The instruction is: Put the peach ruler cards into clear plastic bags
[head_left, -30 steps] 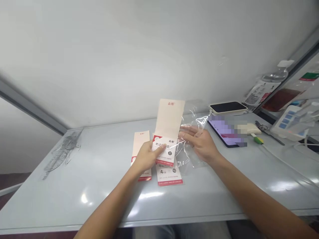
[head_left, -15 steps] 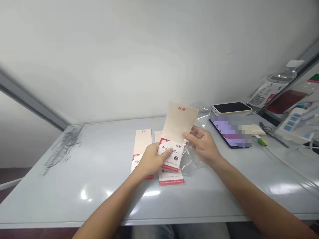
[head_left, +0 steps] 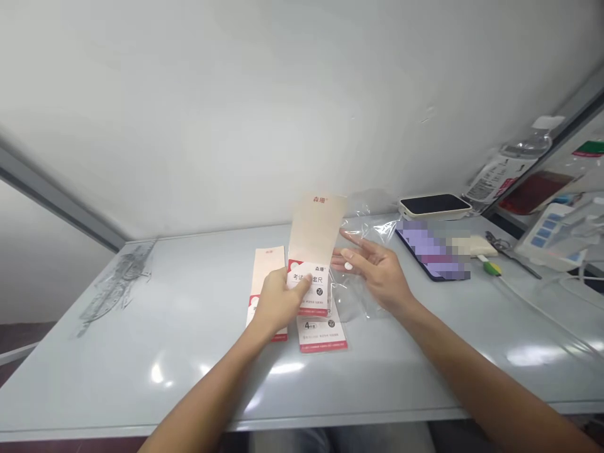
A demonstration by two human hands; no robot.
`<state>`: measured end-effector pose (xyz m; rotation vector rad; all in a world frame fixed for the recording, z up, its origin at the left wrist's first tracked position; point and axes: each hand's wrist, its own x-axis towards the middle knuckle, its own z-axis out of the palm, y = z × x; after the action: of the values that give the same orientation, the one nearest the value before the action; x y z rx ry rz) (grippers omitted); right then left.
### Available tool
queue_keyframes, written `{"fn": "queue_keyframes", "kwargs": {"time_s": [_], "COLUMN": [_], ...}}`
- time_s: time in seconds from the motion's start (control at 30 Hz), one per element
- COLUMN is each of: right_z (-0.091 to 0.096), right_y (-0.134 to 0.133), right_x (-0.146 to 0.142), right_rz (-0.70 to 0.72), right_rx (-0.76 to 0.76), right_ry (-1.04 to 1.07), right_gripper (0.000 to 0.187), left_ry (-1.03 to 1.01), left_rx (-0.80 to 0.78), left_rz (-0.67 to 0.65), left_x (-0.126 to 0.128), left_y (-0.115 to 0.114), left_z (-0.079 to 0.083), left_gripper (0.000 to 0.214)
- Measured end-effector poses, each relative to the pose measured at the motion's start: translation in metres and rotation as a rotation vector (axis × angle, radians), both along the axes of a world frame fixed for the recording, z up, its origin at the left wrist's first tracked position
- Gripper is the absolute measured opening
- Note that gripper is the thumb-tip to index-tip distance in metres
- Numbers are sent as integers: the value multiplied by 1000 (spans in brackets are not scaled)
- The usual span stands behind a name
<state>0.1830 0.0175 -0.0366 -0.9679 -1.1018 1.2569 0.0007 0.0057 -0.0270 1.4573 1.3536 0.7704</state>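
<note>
My left hand (head_left: 277, 301) pinches the lower part of a tall beige and red paper card (head_left: 314, 242) and holds it upright above the table. My right hand (head_left: 372, 270) hovers just right of the card with its fingers stretched out, apart from the card and over a clear plastic bag (head_left: 358, 296) that lies on the table. Two more cards of the same kind lie flat under my hands: one on the left (head_left: 264, 270) and one below (head_left: 321, 332).
The grey table (head_left: 189, 327) meets a white wall at the back. To the right lie a tablet with a lit screen (head_left: 431, 255), a phone (head_left: 433, 205), a plastic bottle on its side (head_left: 509, 160), scissors (head_left: 507, 248) and a white device (head_left: 550, 234). A pile of clear plastic (head_left: 117, 280) lies far left.
My right hand has let go of the card's right edge and spread its fingers. The card has swung back upright and slightly left in my left hand.
</note>
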Motion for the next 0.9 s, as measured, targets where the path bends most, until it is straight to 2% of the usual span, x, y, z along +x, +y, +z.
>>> {"fn": "queue_keyframes", "kwargs": {"time_s": [0.3,0.4,0.5,0.57,0.83,0.9], "right_z": [1,1,2,3,14,14], "right_y": [2,2,-1,-4,-7,-7], "right_x": [1,2,2,1,7,9], "right_rz": [-61,-33,126,274,621,653], "right_rx": [-67,-93,-143,-178,-170,-170], "right_ry": [-47,-120,-213,-266,-456,-508], "right_gripper": [47,43,39,35,24,24], "left_ry": [-44,-133,-349,-420,-359,-301], "left_rx": [-1,-4,-12,-45,-178,-190], "left_rz": [-254,-188,-58,-53,-121,-157], "left_x": [2,1,-1,-6,-22,-23], "left_y": [-3,-1,5,9,17,17], "left_z": [3,4,6,7,13,15], "left_gripper": [25,32,43,40,26,28]}}
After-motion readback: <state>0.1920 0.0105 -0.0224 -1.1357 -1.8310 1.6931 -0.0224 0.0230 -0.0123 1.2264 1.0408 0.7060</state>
